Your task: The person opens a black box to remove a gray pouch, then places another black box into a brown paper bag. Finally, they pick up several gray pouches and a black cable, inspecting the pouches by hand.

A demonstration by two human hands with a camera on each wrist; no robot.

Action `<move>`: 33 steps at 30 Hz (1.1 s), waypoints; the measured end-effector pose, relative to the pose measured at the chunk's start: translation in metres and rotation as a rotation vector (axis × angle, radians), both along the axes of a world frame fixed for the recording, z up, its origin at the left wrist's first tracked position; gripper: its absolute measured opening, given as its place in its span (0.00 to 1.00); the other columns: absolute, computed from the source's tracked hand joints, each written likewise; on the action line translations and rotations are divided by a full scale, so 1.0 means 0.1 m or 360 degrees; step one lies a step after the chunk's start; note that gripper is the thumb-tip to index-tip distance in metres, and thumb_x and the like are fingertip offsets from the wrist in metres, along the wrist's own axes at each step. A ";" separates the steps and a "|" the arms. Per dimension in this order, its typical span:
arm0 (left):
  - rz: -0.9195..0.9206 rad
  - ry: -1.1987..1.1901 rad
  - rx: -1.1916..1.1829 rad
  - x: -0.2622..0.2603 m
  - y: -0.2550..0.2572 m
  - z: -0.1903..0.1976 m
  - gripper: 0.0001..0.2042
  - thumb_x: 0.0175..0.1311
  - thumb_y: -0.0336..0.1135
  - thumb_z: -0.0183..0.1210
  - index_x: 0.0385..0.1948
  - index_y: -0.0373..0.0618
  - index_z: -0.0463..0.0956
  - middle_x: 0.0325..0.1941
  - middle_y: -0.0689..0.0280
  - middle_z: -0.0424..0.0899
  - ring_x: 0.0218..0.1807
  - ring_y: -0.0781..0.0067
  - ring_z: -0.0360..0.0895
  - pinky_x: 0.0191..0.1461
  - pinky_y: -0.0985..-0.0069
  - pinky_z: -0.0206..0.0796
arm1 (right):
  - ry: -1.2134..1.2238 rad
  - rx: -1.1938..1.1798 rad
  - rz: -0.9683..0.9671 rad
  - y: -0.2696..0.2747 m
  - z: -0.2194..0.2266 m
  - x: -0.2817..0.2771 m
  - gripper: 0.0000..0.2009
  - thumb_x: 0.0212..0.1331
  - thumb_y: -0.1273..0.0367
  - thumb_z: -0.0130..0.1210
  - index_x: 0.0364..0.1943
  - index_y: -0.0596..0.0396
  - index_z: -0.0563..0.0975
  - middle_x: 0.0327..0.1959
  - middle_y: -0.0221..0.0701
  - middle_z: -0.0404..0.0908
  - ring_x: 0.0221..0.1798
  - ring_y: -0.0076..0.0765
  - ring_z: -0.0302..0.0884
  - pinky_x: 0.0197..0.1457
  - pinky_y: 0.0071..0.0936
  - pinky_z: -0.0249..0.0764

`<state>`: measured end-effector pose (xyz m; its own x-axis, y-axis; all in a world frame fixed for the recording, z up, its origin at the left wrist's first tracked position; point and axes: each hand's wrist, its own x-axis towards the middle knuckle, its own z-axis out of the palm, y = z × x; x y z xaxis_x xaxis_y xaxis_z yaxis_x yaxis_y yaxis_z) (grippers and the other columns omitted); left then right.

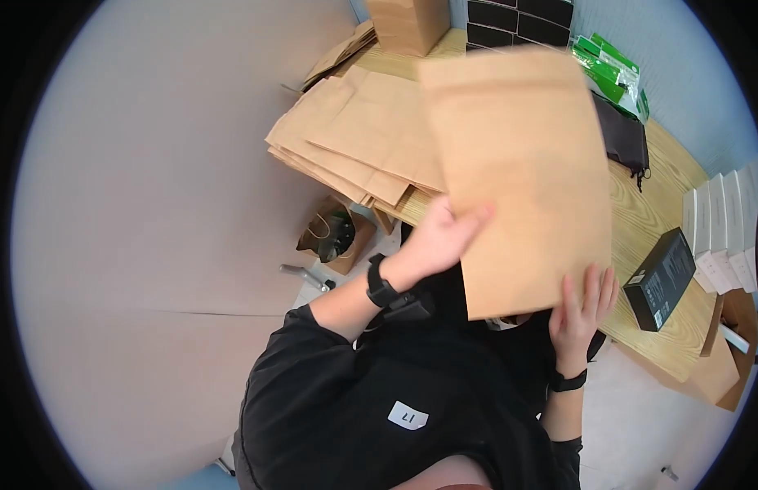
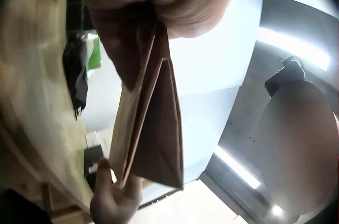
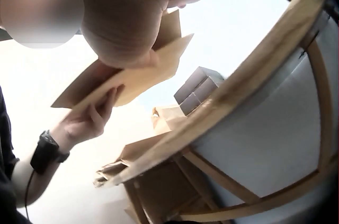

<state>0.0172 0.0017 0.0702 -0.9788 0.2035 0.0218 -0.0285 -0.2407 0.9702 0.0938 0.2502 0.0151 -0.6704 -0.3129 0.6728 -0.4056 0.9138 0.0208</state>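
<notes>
The left hand (image 2: 175,1), thumb and fingers closed on one edge, and the right hand (image 1: 579,322), fingers extended at a lower corner, support a bag (image 1: 526,163) near the table (image 1: 640,208), light, even pressure best avoiding creases.

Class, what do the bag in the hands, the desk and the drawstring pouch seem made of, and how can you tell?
Bag: matte brown paper, by its crisp folded edges.
Desk: pale wood or wood-look laminate, by its grain; uncertain which.
Pouch: probably soft, dull dark fabric, by its limp shape.
</notes>
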 end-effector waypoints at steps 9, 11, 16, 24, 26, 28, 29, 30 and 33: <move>0.0485 -0.0149 0.0184 -0.63 -0.86 0.23 0.19 0.70 0.38 0.45 0.56 0.34 0.62 0.53 0.56 0.74 0.52 0.63 0.77 0.49 0.67 0.75 | -0.1649 -0.2492 0.0709 -0.92 0.70 -0.98 0.39 0.55 0.59 0.60 0.65 0.63 0.53 0.67 0.47 0.53 0.69 0.42 0.52 0.68 0.37 0.54; 0.0296 -0.0289 0.0171 -0.70 -0.99 0.15 0.22 0.70 0.39 0.44 0.59 0.33 0.56 0.57 0.54 0.70 0.53 0.60 0.76 0.46 0.67 0.77 | -0.1823 -0.2580 0.0621 -1.26 0.74 -1.32 0.37 0.54 0.60 0.62 0.62 0.66 0.56 0.63 0.47 0.61 0.66 0.41 0.59 0.64 0.32 0.60; -0.0215 -0.0688 -0.0190 -0.36 -1.46 0.45 0.20 0.70 0.44 0.44 0.49 0.33 0.70 0.39 0.58 0.81 0.33 0.71 0.80 0.30 0.79 0.74 | -0.1600 -0.2464 0.0581 -1.74 0.24 -1.81 0.30 0.52 0.69 0.59 0.57 0.67 0.60 0.54 0.45 0.71 0.58 0.39 0.69 0.58 0.30 0.66; 0.1275 0.0568 -0.1433 -1.22 -3.18 0.28 0.26 0.68 0.53 0.45 0.52 0.36 0.72 0.51 0.56 0.78 0.52 0.66 0.75 0.53 0.73 0.67 | -0.1761 -0.2626 0.0281 -1.92 0.06 -2.05 0.22 0.52 0.71 0.56 0.51 0.66 0.66 0.46 0.40 0.76 0.47 0.37 0.77 0.46 0.29 0.74; 0.1069 -0.0100 -0.1759 -1.39 -3.40 0.24 0.40 0.62 0.65 0.44 0.63 0.34 0.59 0.66 0.50 0.62 0.70 0.60 0.55 0.70 0.65 0.46 | -0.1909 -0.2679 0.0314 -1.95 0.09 -2.08 0.20 0.53 0.70 0.56 0.49 0.65 0.68 0.44 0.39 0.77 0.44 0.35 0.78 0.41 0.29 0.76; 0.0964 -0.0264 -0.1563 -1.49 -3.46 0.11 0.42 0.60 0.68 0.42 0.63 0.34 0.58 0.68 0.50 0.59 0.71 0.60 0.53 0.71 0.65 0.44 | -0.1908 -0.2652 0.0381 -1.96 0.11 -2.06 0.16 0.56 0.70 0.55 0.47 0.63 0.69 0.42 0.37 0.78 0.39 0.32 0.80 0.34 0.28 0.78; 0.0845 -0.0421 -0.1374 -1.53 -3.45 0.07 0.44 0.59 0.70 0.40 0.64 0.34 0.57 0.69 0.50 0.57 0.72 0.60 0.50 0.72 0.65 0.41 | -0.1904 -0.2645 0.0380 -1.98 0.08 -2.06 0.16 0.56 0.70 0.55 0.47 0.63 0.69 0.42 0.37 0.78 0.39 0.32 0.80 0.34 0.28 0.78; 0.0841 -0.0418 -0.1367 -1.57 -3.44 0.01 0.44 0.59 0.70 0.40 0.64 0.34 0.57 0.69 0.50 0.57 0.72 0.60 0.50 0.72 0.65 0.41 | -0.1884 -0.2648 0.0455 -2.01 0.03 -2.08 0.15 0.57 0.71 0.54 0.47 0.63 0.69 0.42 0.37 0.77 0.39 0.33 0.80 0.36 0.29 0.79; 0.0840 -0.0389 -0.1022 -1.55 -3.29 -0.09 0.42 0.61 0.69 0.38 0.63 0.36 0.59 0.68 0.51 0.61 0.72 0.59 0.52 0.72 0.68 0.38 | -0.1894 -0.2610 0.0539 -2.07 0.07 -2.06 0.14 0.58 0.73 0.52 0.47 0.63 0.70 0.42 0.38 0.77 0.40 0.34 0.79 0.37 0.30 0.79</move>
